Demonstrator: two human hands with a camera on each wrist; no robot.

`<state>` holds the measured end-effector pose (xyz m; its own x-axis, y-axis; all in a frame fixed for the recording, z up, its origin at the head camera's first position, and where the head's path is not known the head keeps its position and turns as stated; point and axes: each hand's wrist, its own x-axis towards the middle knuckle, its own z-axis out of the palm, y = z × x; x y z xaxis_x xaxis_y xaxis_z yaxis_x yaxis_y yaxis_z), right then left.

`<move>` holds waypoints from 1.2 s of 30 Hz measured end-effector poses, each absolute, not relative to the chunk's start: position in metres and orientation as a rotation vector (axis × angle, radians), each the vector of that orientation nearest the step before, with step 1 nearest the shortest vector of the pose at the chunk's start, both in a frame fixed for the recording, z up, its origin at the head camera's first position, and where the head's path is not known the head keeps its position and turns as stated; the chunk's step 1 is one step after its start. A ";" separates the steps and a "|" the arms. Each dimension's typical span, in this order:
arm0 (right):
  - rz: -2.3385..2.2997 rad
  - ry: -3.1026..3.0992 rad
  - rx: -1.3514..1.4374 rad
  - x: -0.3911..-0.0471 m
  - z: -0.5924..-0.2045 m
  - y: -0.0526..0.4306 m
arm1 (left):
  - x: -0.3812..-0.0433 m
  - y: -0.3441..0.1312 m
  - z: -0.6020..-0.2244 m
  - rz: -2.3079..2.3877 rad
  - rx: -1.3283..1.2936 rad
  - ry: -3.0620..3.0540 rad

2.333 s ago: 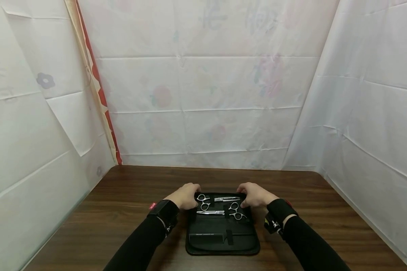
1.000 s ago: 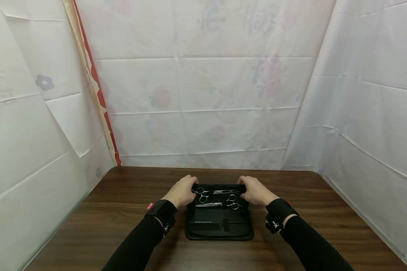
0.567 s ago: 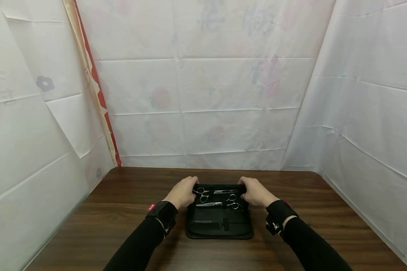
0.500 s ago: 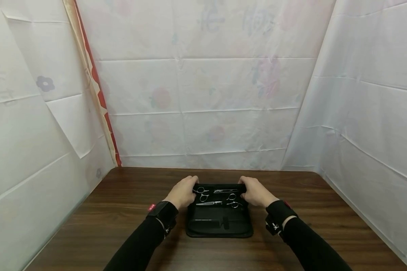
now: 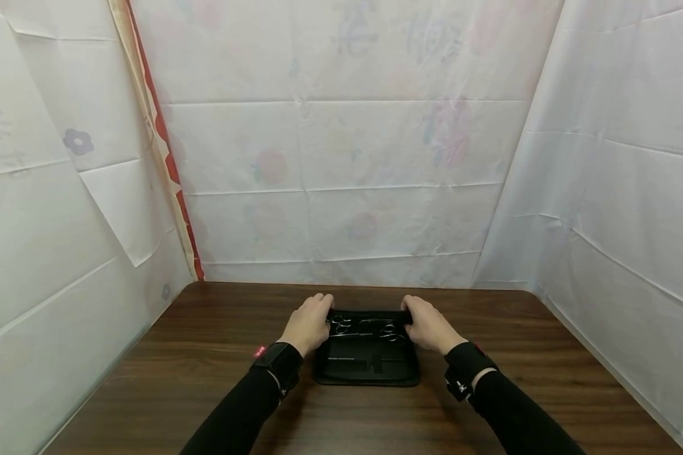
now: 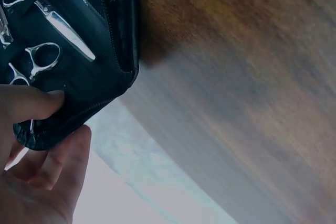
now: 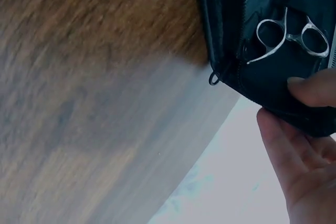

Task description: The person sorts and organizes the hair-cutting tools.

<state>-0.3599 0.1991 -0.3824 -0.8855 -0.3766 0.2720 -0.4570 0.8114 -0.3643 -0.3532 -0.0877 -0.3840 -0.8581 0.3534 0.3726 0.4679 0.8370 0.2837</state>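
Observation:
An unzipped black scissors case (image 5: 370, 374) is tilted in front of me, its lining facing up. My left hand (image 5: 308, 323) pinches the far left corner, and my right hand (image 5: 430, 325) grips the far right one. In the left wrist view, the thumb (image 6: 37, 103) presses the inner face while fingers curl behind the edge. The right wrist view shows the same hold, with the thumb (image 7: 317, 90) inside. Two pairs of silver hair scissors lie strapped head to tail; one shows its blade (image 6: 65, 31), the other its finger rings (image 7: 286, 36). A dark comb (image 5: 341, 359) sits in the lower pocket.
Brown wood-grain table (image 5: 205, 379) lies under the case and both forearms. White sheets hang behind (image 5: 341, 145) and on both sides, meeting the table edges. A red-and-cream strip (image 5: 167, 164) runs down the back left corner.
The case's near edge has moved away from me, and its lining looks much more foreshortened, so the scissors appear flatter. Both hands moved slightly farther off, keeping their grip on the corners.

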 end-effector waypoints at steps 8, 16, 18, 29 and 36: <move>0.661 -2.881 0.794 -0.356 -0.377 0.204 | -0.349 -0.092 -0.378 -0.577 -0.709 -2.825; 0.811 -2.973 0.902 -0.353 -0.372 0.207 | -0.347 -0.093 -0.371 -0.661 -0.721 -2.954; 0.859 -2.982 0.885 -0.354 -0.372 0.207 | -0.345 -0.093 -0.371 -0.690 -0.719 -2.973; 1.022 -3.026 0.921 -0.354 -0.367 0.209 | -0.344 -0.091 -0.370 -0.787 -0.789 -3.012; 1.034 -3.078 0.973 -0.353 -0.367 0.209 | -0.344 -0.091 -0.371 -0.841 -0.814 -3.073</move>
<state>-0.3531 0.2091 -0.3665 -0.8072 -0.5882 -0.0507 -0.4383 0.6545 -0.6161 -0.3442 -0.0909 -0.3705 -0.8675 0.4973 -0.0103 0.4228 0.7482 0.5114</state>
